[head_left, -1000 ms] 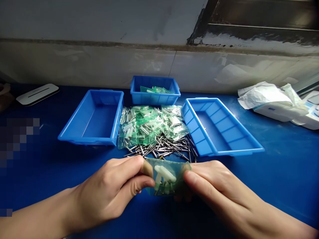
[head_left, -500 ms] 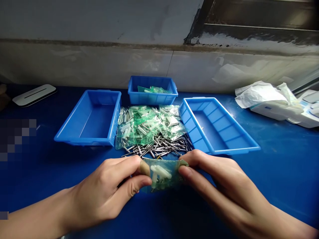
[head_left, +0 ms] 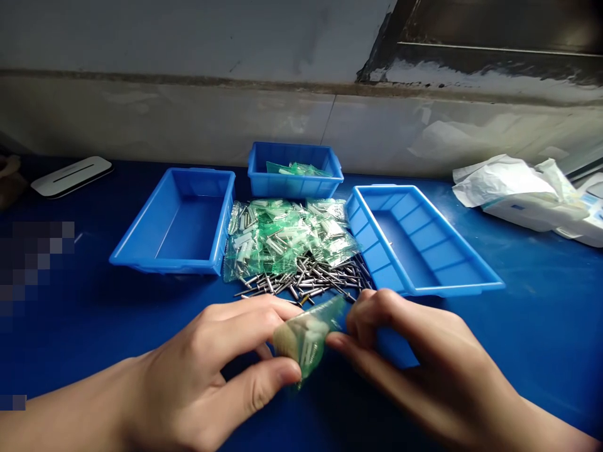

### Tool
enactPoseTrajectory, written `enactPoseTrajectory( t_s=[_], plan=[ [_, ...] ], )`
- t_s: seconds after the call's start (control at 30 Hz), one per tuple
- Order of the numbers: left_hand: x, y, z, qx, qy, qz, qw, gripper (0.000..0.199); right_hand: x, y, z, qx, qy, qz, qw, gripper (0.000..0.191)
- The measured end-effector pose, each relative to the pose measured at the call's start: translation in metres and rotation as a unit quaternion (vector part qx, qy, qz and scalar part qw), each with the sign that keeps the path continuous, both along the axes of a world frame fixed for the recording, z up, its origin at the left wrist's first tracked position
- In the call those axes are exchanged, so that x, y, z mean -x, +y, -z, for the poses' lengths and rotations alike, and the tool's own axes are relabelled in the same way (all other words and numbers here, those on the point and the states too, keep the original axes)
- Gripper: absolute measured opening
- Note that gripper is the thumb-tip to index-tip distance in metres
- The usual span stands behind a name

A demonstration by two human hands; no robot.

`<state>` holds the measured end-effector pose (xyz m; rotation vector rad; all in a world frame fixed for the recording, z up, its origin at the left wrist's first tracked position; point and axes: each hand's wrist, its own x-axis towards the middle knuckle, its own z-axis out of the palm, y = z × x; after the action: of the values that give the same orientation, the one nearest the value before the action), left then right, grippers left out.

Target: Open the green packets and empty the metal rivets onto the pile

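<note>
Green packet [head_left: 311, 351] was pinched in your left fingers [head_left: 284, 373], apparently for steadiness, your right fingers [head_left: 363, 314] parted beside its edge.

The left hand [head_left: 226, 370] and right hand [head_left: 419, 358] are both bare, with slender fingers and smooth, softly rounded backs. On the left, the knuckles [head_left: 195, 342] form low bumps, and fine creases ring the thumb [head_left: 264, 388] at its joint. The right thumb [head_left: 372, 364] is long and narrow, tapering to a rounded tip. Both wrists are slim. The left forearm [head_left: 70, 405] is bare out to the picture's edge, as is the right forearm [head_left: 551, 420]; light gives the skin a faint sheen
</note>
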<state>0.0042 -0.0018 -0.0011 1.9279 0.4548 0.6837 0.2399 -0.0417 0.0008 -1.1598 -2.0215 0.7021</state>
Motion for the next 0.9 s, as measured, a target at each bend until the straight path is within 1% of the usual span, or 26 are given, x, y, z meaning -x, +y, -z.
enactPoseTrajectory(
  t_s=[0.1, 0.2, 0.23, 0.3, 0.33, 0.37, 0.4, 0.43, 0.5, 0.53, 0.57, 0.6, 0.63, 0.7, 0.73, 0.8, 0.9],
  plan=[
    [-0.001, -0.002, -0.002, -0.021, -0.015, 0.002, 1.000, 0.012, 0.001, -0.001, -0.004, -0.021, -0.024, -0.039, 0.999, 0.019],
    [0.002, -0.002, -0.005, -0.062, 0.018, -0.017, 0.998, 0.006, 0.005, -0.003, -0.008, -0.007, -0.023, -0.059, 0.998, 0.013],
    [0.003, -0.002, -0.006, -0.078, 0.038, -0.022, 0.996, 0.012, 0.007, -0.004, -0.009, -0.010, -0.020, -0.057, 0.998, 0.014],
    [0.005, -0.002, -0.006, -0.104, 0.075, -0.026, 0.991, 0.027, 0.009, -0.006, -0.010, -0.021, -0.014, -0.047, 0.999, 0.026],
    [0.005, -0.003, -0.006, -0.109, 0.084, -0.027, 0.990, 0.030, 0.009, -0.006, -0.011, -0.026, -0.012, -0.045, 0.999, 0.027],
    [0.005, -0.003, -0.004, -0.107, 0.088, -0.029, 0.990, 0.032, 0.008, -0.006, -0.011, -0.026, -0.011, -0.045, 0.999, 0.024],
    [0.005, -0.004, -0.003, -0.097, 0.080, -0.036, 0.991, 0.033, 0.008, -0.005, -0.012, -0.025, -0.008, -0.048, 0.999, 0.019],
    [0.004, -0.005, -0.001, -0.076, 0.064, -0.051, 0.994, 0.034, 0.007, -0.004, -0.012, -0.023, -0.004, -0.052, 0.998, 0.018],
    [0.002, -0.006, 0.004, -0.014, 0.022, -0.094, 0.995, 0.042, 0.006, -0.001, -0.013, -0.026, 0.009, -0.056, 0.998, 0.028],
    [0.001, -0.006, 0.005, 0.019, 0.008, -0.121, 0.992, 0.050, 0.005, 0.000, -0.014, -0.026, 0.015, -0.061, 0.998, 0.032],
    [0.000, -0.005, 0.006, 0.042, 0.004, -0.135, 0.990, 0.057, 0.005, 0.001, -0.014, -0.028, 0.024, -0.065, 0.997, 0.033],
    [0.000, -0.004, 0.006, 0.049, 0.008, -0.135, 0.990, 0.056, 0.005, 0.001, -0.014, -0.028, 0.031, -0.067, 0.997, 0.034],
    [-0.001, -0.002, 0.006, 0.043, 0.022, -0.126, 0.991, 0.050, 0.005, 0.002, -0.013, -0.021, 0.036, -0.070, 0.997, 0.033],
    [-0.001, 0.001, 0.004, 0.006, 0.050, -0.102, 0.993, 0.028, 0.004, 0.001, -0.012, 0.002, 0.041, -0.070, 0.997, 0.029],
    [-0.001, 0.002, 0.002, -0.011, 0.061, -0.098, 0.993, 0.020, 0.003, 0.001, -0.012, 0.017, 0.039, -0.068, 0.997, 0.027],
    [-0.001, 0.004, 0.000, -0.023, 0.067, -0.107, 0.992, 0.016, 0.002, 0.001, -0.010, 0.050, 0.032, -0.062, 0.996, 0.023],
    [-0.001, 0.005, -0.002, -0.009, 0.068, -0.127, 0.990, 0.015, 0.000, 0.003, -0.011, 0.084, 0.046, -0.051, 0.994, 0.018]
  ],
)
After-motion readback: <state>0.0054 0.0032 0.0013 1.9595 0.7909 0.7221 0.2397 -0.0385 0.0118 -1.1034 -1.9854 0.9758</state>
